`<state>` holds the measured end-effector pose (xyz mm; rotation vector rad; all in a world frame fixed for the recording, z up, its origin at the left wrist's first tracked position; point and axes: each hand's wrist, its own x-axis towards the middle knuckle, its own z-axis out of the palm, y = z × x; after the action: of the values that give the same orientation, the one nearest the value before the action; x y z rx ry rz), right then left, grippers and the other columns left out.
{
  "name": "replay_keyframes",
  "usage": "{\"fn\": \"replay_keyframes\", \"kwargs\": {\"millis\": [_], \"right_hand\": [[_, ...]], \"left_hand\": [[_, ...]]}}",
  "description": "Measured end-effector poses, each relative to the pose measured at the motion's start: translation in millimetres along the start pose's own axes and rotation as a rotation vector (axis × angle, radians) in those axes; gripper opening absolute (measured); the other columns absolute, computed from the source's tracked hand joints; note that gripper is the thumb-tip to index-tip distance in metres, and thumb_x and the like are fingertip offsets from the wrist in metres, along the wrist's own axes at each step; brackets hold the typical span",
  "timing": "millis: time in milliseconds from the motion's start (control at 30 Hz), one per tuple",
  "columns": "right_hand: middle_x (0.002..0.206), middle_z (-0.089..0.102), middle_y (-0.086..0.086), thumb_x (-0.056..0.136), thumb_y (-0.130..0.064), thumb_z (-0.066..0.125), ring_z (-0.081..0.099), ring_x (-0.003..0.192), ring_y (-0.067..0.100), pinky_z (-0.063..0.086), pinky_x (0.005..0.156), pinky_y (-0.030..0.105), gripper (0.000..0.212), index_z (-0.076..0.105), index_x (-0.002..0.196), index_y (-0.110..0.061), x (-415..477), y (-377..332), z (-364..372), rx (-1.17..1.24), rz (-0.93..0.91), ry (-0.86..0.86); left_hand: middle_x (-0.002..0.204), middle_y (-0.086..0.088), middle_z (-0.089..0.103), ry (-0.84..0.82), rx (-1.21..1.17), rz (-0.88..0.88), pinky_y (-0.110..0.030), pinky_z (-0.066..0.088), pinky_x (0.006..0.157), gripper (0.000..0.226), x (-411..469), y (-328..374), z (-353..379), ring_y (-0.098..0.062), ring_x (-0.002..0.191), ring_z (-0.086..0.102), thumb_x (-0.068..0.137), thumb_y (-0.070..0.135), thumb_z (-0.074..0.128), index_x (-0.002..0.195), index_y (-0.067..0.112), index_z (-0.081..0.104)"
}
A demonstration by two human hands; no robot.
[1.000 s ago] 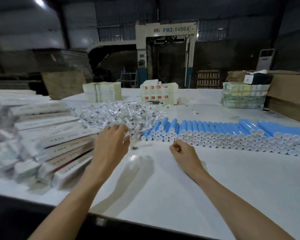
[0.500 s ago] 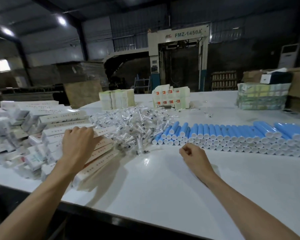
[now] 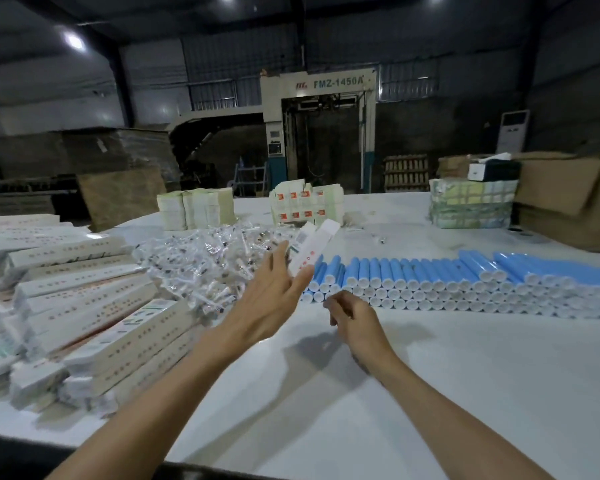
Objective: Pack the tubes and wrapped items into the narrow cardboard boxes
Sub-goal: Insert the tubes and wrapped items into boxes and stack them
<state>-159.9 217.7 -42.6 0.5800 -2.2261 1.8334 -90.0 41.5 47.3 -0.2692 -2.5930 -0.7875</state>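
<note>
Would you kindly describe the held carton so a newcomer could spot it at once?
On the white table, find where the row of blue tubes meets the pile of wrapped items. Above that junction the left hand pinches a narrow white carton; unlike the stacked cartons at left, it alone is airborne.

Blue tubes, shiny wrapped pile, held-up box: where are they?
blue tubes (image 3: 426,268): head view, a tube's blue side.
wrapped pile (image 3: 201,261): head view, middle of the heap.
narrow box (image 3: 310,249): head view, its printed face.
</note>
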Motion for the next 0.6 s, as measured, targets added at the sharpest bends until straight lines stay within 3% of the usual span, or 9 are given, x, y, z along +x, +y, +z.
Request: {"fn": "replay_keyframes", "kwargs": {"millis": [100,133,200,267,333,400,467,600], "right_hand": [[0.085,0.067,0.005,0.109,-0.044,0.051,0.062,0.076,0.014,0.051,0.071,0.031,0.034,0.072,0.106,-0.017,-1,-20,-5,0.323,0.010,0.018],[0.092,0.070,0.007,0.108,-0.049,0.049,0.066,0.081,0.015,0.054,0.075,0.030,0.041,0.071,0.107,-0.015,-1,-24,-8,0.400,0.019,0.034],[0.097,0.074,0.003,0.106,-0.055,0.051,0.070,0.091,0.014,0.057,0.085,0.029,0.043,0.072,0.099,-0.018,-1,-29,-13,0.467,0.046,0.075],[0.104,0.077,0.004,0.106,-0.045,0.057,0.073,0.101,0.018,0.057,0.094,0.034,0.029,0.073,0.105,-0.021,0,-29,-17,0.432,0.054,0.129],[0.109,0.078,0.005,0.106,-0.035,0.059,0.074,0.104,0.020,0.059,0.087,0.032,0.021,0.069,0.116,-0.019,3,-27,-20,0.392,0.055,0.185],[0.107,0.079,0.000,0.107,-0.030,0.058,0.076,0.096,0.016,0.057,0.073,0.022,0.017,0.065,0.119,-0.021,6,-27,-24,0.411,0.077,0.194],[0.100,0.079,-0.004,0.108,-0.032,0.056,0.072,0.086,0.015,0.054,0.065,0.022,0.018,0.064,0.119,-0.022,8,-30,-26,0.383,0.121,0.166],[0.087,0.076,-0.014,0.109,-0.041,0.051,0.068,0.074,-0.001,0.050,0.060,0.016,0.025,0.067,0.116,-0.023,14,-28,-27,0.231,0.166,0.064]], "left_hand": [[0.127,0.000,0.043,-0.065,-0.056,0.041,-0.048,0.046,0.107,0.036,21,4,31,-0.020,0.116,0.046,0.111,0.059,0.036,0.139,0.036,0.039],[0.124,0.000,0.043,-0.084,-0.063,0.041,-0.049,0.046,0.107,0.031,25,7,41,-0.022,0.117,0.047,0.112,0.056,0.041,0.134,0.034,0.042],[0.124,0.001,0.045,-0.066,-0.108,0.040,-0.039,0.050,0.101,0.045,30,9,60,-0.019,0.116,0.052,0.108,0.059,0.051,0.137,0.026,0.045],[0.116,0.005,0.048,-0.074,-0.174,0.073,-0.019,0.050,0.083,0.034,34,8,73,-0.005,0.103,0.058,0.104,0.060,0.059,0.123,0.036,0.045],[0.118,0.008,0.058,-0.234,-0.378,0.049,-0.015,0.055,0.079,0.039,40,4,76,0.005,0.100,0.065,0.096,0.052,0.074,0.119,0.046,0.043],[0.128,0.006,0.072,-0.421,-0.691,-0.103,-0.031,0.061,0.094,0.057,43,1,70,-0.001,0.110,0.072,0.091,0.052,0.080,0.138,0.042,0.049],[0.132,0.002,0.076,-0.542,-0.928,-0.214,-0.046,0.058,0.106,0.054,42,-5,67,-0.020,0.120,0.074,0.098,0.061,0.069,0.145,0.037,0.058],[0.133,-0.004,0.076,-0.527,-1.017,-0.226,-0.050,0.058,0.104,0.045,36,-21,73,-0.032,0.119,0.075,0.109,0.054,0.054,0.142,0.026,0.064]]}}
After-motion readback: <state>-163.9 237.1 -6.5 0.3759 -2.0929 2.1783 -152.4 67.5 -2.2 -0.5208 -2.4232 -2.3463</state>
